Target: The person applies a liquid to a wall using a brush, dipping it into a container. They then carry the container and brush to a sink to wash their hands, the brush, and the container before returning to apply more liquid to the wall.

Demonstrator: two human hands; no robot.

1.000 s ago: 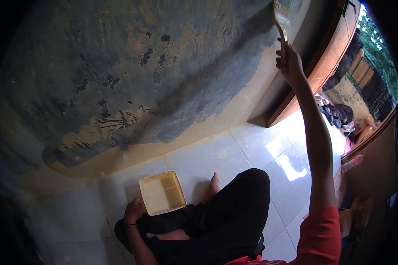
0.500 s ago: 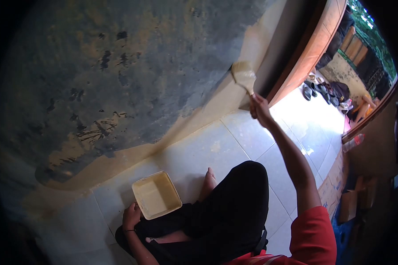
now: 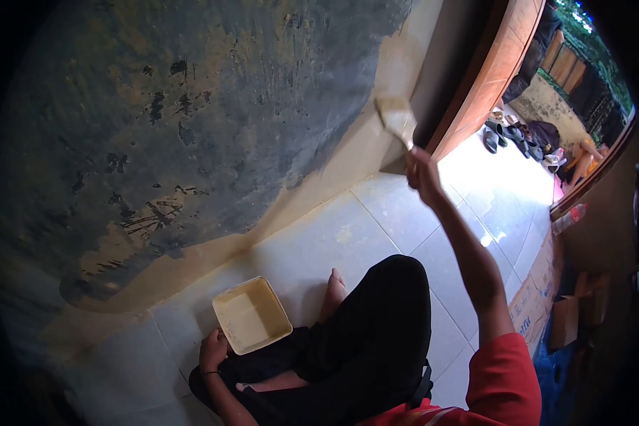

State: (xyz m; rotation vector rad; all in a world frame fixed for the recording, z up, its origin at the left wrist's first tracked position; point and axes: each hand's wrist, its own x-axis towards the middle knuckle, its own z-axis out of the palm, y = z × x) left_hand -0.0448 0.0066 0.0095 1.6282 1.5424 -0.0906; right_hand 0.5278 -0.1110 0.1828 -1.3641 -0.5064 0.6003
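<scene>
My right hand (image 3: 424,174) is closed around the handle of a wide paint brush (image 3: 397,121), whose bristles are at the cream strip of the wall (image 3: 387,85) near the door frame. A square, cream-coloured tub (image 3: 252,315) with pale paint inside rests by my folded leg. At its lower left corner my left hand (image 3: 214,351) grips the tub's edge, with the fingers partly hidden. Dark grey patches cover most of the wall beside the cream paint.
A wooden door frame (image 3: 486,64) rises right of the brush. Past the doorway are several shoes (image 3: 500,135) and another person's limbs (image 3: 582,162). A plastic bottle (image 3: 569,219), flattened cardboard (image 3: 536,302) and boxes (image 3: 565,321) lie to the right.
The brush and my right hand have shifted slightly right relative to the wall's grey patch. The view has turned a little. My left hand and the tub stay nearly where they were.
</scene>
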